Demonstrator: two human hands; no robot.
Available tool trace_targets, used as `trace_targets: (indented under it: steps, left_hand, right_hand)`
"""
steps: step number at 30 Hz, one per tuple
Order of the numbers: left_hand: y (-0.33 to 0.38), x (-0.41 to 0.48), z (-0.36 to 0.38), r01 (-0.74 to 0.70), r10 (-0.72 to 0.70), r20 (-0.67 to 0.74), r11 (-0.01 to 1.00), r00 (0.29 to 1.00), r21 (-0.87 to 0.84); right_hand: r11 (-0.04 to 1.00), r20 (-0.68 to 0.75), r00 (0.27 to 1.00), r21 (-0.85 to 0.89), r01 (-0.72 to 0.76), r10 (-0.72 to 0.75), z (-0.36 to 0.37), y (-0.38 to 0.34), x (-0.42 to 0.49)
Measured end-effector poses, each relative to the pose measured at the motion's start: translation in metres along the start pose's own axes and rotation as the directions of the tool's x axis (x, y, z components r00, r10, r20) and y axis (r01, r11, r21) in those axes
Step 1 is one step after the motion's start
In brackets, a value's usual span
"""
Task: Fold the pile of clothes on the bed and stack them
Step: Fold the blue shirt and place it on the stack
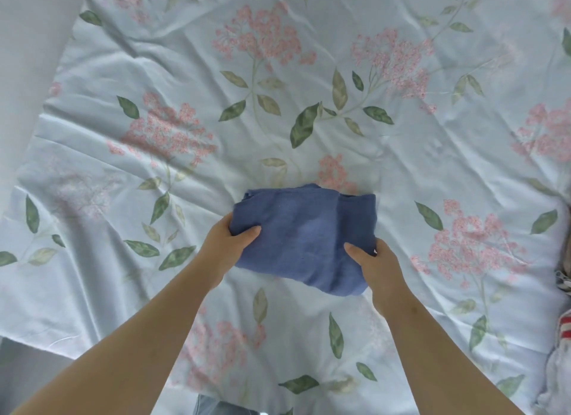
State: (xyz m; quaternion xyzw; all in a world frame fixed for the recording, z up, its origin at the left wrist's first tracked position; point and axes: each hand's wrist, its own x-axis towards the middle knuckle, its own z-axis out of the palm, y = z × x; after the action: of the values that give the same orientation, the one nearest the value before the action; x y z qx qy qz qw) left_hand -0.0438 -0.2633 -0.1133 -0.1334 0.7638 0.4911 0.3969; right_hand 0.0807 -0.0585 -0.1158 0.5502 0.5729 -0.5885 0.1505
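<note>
On the head view I see the folded blue garment (pixel 304 238) at the middle of the floral bedspread (pixel 309 90). The left hand (pixel 227 243) pinches its left edge, thumb on top; the right hand (pixel 375 267) pinches its right edge. At the bedspread's right edge lie unfolded clothes (pixel 563 337).

A bed (pixel 401 173) was viewed from above and filled nearly the whole field. It was covered by a pale blue sheet (pixel 185 59) printed with pink flower clusters and green leaves; the fabric was creased throughout. The sheet's left edge was seen to run diagonally. Beyond it a plain pale grey surface (pixel 24 43) was recorded, wall or floor not determined. A darker grey strip (pixel 27 374) was noted under the lower left corner. Lighting was soft and even.
</note>
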Motion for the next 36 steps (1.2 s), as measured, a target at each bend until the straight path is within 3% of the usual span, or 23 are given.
trace_targets:
  steps: [5,7,9,11,15,18,21,23,28,36]
  left_hand:
    - [-0.009,0.013,0.006,0.041,0.029,-0.152,0.9,0.988,0.433]
    - [-0.016,0.015,0.014,0.08,0.053,-0.249,0.864,0.967,0.497]
    - [-0.017,0.013,0.022,0.148,-0.001,-0.328,0.893,0.945,0.425]
    - [-0.014,0.016,0.028,0.143,-0.072,-0.267,0.955,0.961,0.258]
    - [0.004,0.01,0.027,0.162,-0.149,-0.165,0.984,0.975,0.071]
    - [0.023,-0.005,0.014,0.092,-0.108,-0.105,0.985,0.988,-0.146]
    - [0.043,-0.033,-0.001,0.003,-0.016,-0.042,0.961,0.999,-0.276]
    - [0.057,-0.059,-0.006,-0.071,0.06,-0.049,0.96,0.997,-0.27]
    - [0.09,-0.138,0.0,-0.156,0.095,-0.25,0.96,0.963,-0.234]
    - [0.093,-0.26,0.023,-0.202,0.123,-0.263,0.933,0.957,-0.298]
  right_hand:
    - [0.995,-0.115,0.993,-0.096,-0.036,0.025,-0.002,0.014,0.01]
    - [0.994,-0.18,0.984,-0.099,-0.038,0.02,0.005,0.019,0.011]
    - [0.999,-0.254,0.966,-0.02,-0.044,0.037,0.017,0.019,0.012]
    - [0.998,-0.268,0.961,0.041,-0.05,0.059,0.025,0.015,0.011]
    - [0.999,-0.098,0.995,0.046,0.001,0.004,0.024,0.003,0.003]
    - [0.993,-0.118,0.99,0.081,0.091,-0.081,0.009,-0.011,-0.014]
    - [0.965,-0.093,0.989,0.227,0.13,-0.112,-0.01,-0.031,-0.047]
    - [0.944,-0.055,0.989,0.292,0.15,-0.141,-0.024,-0.042,-0.071]
    - [0.896,-0.005,0.964,0.368,0.248,-0.264,-0.063,-0.067,-0.141]
    - [0.818,-0.042,0.946,0.491,0.3,-0.321,-0.118,-0.03,-0.242]
